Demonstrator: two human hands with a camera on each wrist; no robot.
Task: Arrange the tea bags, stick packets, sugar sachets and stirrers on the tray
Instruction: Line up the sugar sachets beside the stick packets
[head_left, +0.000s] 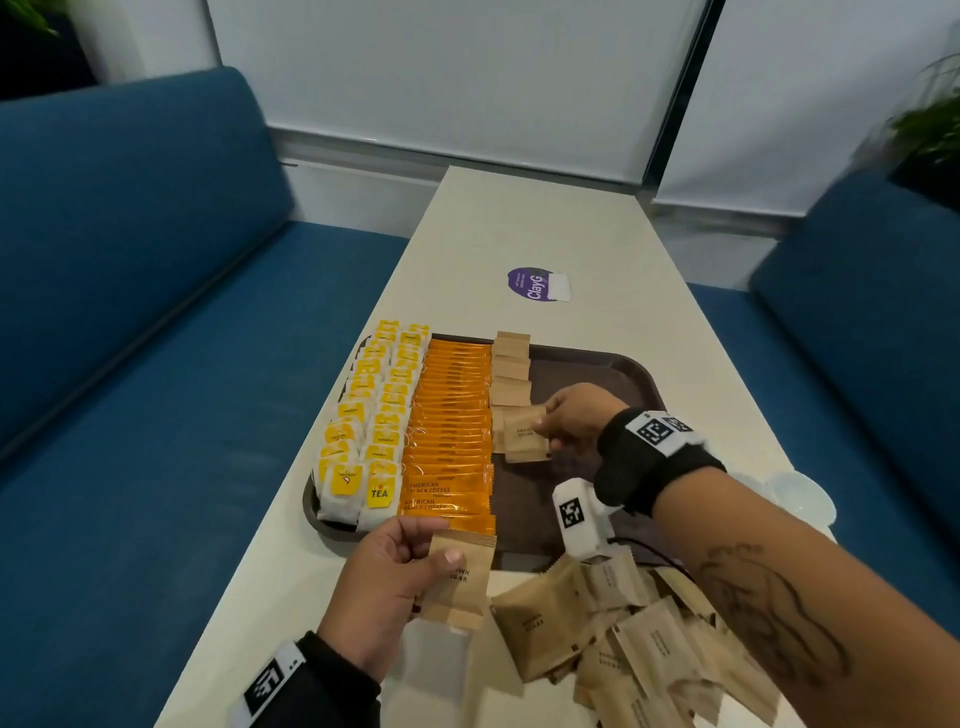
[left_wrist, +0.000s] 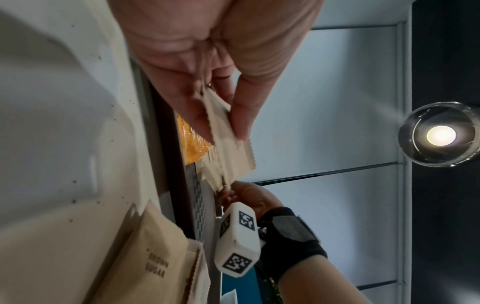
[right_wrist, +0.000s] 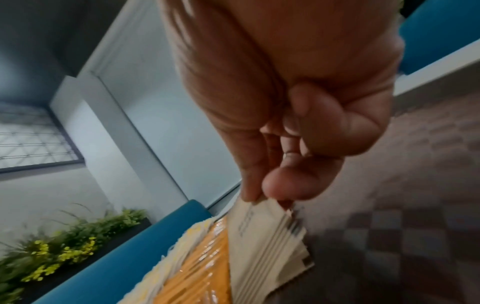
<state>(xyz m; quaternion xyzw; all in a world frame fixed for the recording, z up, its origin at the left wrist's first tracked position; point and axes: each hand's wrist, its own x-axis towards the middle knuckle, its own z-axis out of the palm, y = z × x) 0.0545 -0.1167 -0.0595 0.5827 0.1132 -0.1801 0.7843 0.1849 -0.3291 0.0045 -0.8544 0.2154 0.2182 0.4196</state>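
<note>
A brown sugar sachet (head_left: 525, 434) is pinched betw. thumb and fingers of the right hand (head_left: 576, 415) and held at the near end of the sachet column (head_left: 510, 370) on the tray (head_left: 597, 364); whether it is already touching the sachets below can't be told, the wrist view being blurred. A 2nd sachet (head_left: 457, 579) is gripped in the left hand (head_left: 387, 577), thumb on its face, fingers curled behind, held over the tray's near rim and ready as the next one. Left of the column, the orange stick packets (head_left: 449, 431) are laid in an overlapping row, and the tea bags (head_left: 369, 415) in two rows beyond them, so those two kinds look done. The step in hand is judged to be the sugar row, about half built. A loose pile of sachets (head_left: 639, 639) is left on the table (head_left: 519, 223), just beside the right forearm. No stirrers are seen. Next: the right-hand sachet to be set down overlapping the last one, edges squared to the packets, then released w/o dragging the row; the left-hand sachet to be passed or placed after.
</note>
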